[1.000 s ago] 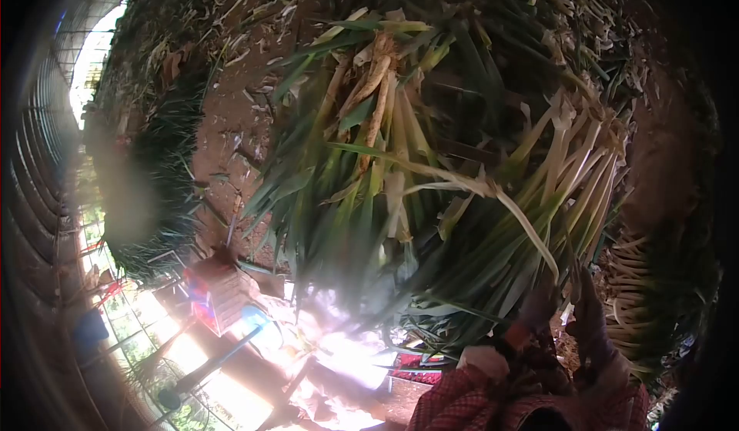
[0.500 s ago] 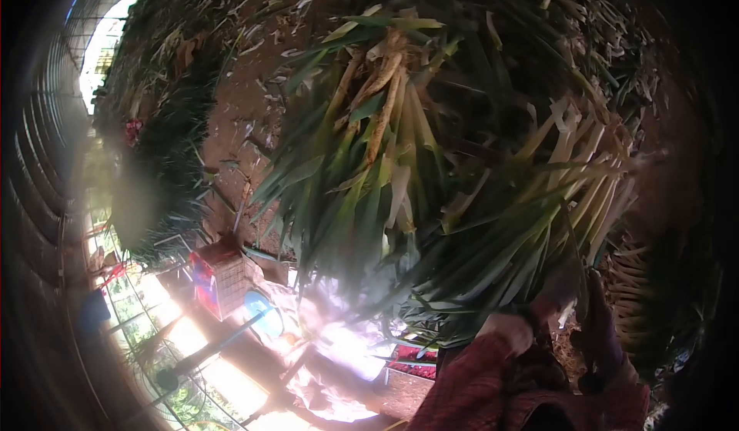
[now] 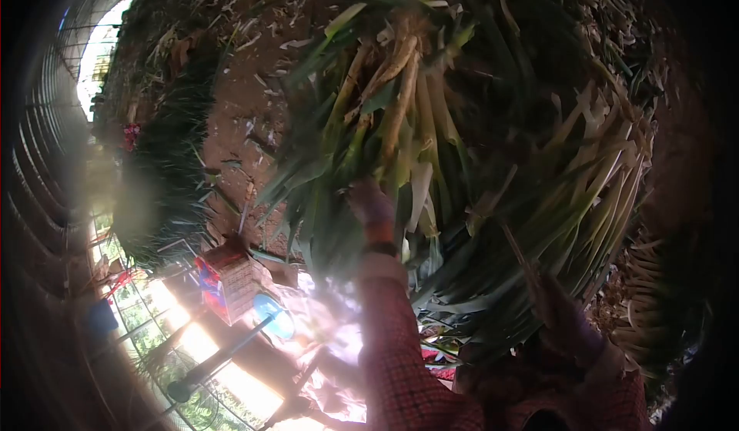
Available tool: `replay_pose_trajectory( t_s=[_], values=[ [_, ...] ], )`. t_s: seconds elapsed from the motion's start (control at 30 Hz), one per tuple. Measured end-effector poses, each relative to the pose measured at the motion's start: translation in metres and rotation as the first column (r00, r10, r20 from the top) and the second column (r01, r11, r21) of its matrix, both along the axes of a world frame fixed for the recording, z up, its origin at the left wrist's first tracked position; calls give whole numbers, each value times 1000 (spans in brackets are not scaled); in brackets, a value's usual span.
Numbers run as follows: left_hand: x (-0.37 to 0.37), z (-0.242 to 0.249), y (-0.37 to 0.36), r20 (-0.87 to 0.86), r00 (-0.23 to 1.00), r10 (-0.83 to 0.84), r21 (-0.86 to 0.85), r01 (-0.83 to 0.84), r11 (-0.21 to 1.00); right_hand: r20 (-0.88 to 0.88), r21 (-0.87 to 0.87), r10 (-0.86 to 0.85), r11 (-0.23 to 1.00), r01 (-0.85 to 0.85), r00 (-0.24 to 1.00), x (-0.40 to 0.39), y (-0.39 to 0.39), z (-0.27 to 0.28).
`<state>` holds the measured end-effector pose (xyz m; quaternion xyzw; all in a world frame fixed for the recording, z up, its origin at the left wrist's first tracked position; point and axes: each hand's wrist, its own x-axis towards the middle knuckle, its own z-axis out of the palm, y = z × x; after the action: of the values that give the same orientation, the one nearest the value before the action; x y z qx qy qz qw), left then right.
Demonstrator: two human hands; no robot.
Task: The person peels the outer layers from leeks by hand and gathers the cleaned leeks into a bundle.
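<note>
A large heap of leek-like plants [image 3: 431,138], with long green leaves and pale yellowish stalks, fills the middle. My left hand [image 3: 371,204] reaches forward onto the leaves of this heap; its fingers are blurred and partly lost among them. At the lower right, my right hand [image 3: 570,323] is closed around a long thin item [image 3: 517,248], perhaps a blade, that points up and left. Beside it spreads another bundle of the same plants [image 3: 589,196], pale stalk ends toward the right.
Brown soil [image 3: 242,123] with scattered scraps runs left of the heap. More green leaves [image 3: 162,162] lie beyond it. Nearer stand a box with a red and blue side [image 3: 227,281] and a blue round object [image 3: 273,315] on a rod. Pale stalks [image 3: 647,292] are piled at right.
My left hand has moved from near the right hand, forward and left onto the middle heap. The right hand has shifted slightly left, and its thin item now leans further left.
</note>
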<state>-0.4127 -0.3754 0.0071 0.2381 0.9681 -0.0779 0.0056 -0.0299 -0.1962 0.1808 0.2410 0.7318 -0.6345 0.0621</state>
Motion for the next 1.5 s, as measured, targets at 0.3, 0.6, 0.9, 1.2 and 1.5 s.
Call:
replay_pose_trajectory(
  t_s=[0.3, 0.6, 0.9, 1.2, 1.5],
  values=[
    [86, 44, -14, 508, 837, -204, 299, 51, 953, -82, 27, 252, 968, -251, 964, -49, -43, 1],
    [178, 37, -32, 831, 507, -231, 497, -486, 719, 340, -138, 97, 989, -53, 936, -9, -54, 19],
    [176, 77, -16, 962, 209, -175, 271, -792, 548, -172, 9, 131, 991, -131, 976, -10, -78, -56],
    [162, 86, -21, 985, 169, 12, 114, -711, 694, 340, 208, 67, 967, -145, 938, -146, -15, -114],
    [175, 61, -38, 973, 1, -233, 118, -865, 489, 344, 78, 220, 962, -262, 913, -101, -34, -55]
  ],
)
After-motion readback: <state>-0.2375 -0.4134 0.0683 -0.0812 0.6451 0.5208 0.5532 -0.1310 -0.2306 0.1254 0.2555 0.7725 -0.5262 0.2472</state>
